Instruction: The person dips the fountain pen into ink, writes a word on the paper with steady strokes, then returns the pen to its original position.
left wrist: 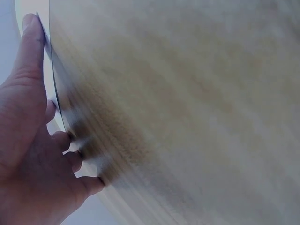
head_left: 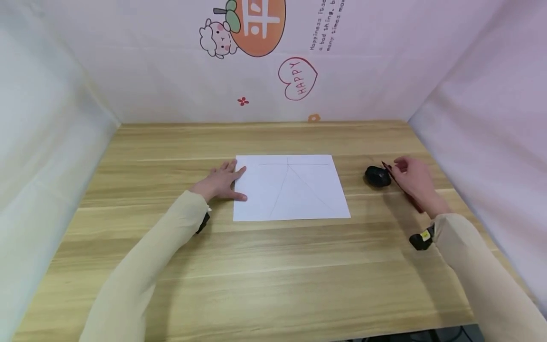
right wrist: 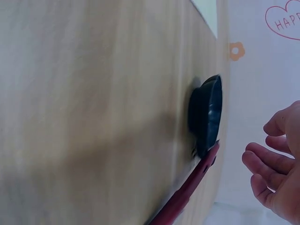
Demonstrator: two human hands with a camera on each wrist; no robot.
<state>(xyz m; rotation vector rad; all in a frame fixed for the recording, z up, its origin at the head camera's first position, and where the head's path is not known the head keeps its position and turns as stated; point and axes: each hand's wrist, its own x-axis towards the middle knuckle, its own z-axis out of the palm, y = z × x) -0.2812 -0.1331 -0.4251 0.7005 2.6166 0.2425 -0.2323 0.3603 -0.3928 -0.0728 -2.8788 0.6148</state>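
Note:
A white sheet of paper (head_left: 307, 194) lies on the wooden table, with thin lines drawn on it: a long line near its far edge and two slanting lines that spread toward the near edge. My left hand (head_left: 222, 181) rests spread at the sheet's left edge, thumb and fingertips over the paper. In the left wrist view the same hand (left wrist: 40, 126) overlaps the paper's edge. To the right, a slim dark red stick (right wrist: 180, 199) leans with one end at a small rounded black object (right wrist: 205, 115). My right hand (right wrist: 276, 164) hovers beside them, fingers loosely bent, holding nothing.
White cloth walls stand left, right and behind the table (head_left: 273, 275); the back one (head_left: 149, 76) carries printed drawings and words. Small black devices are strapped at both wrists. Dark cables (head_left: 431, 335) show below the table's front edge.

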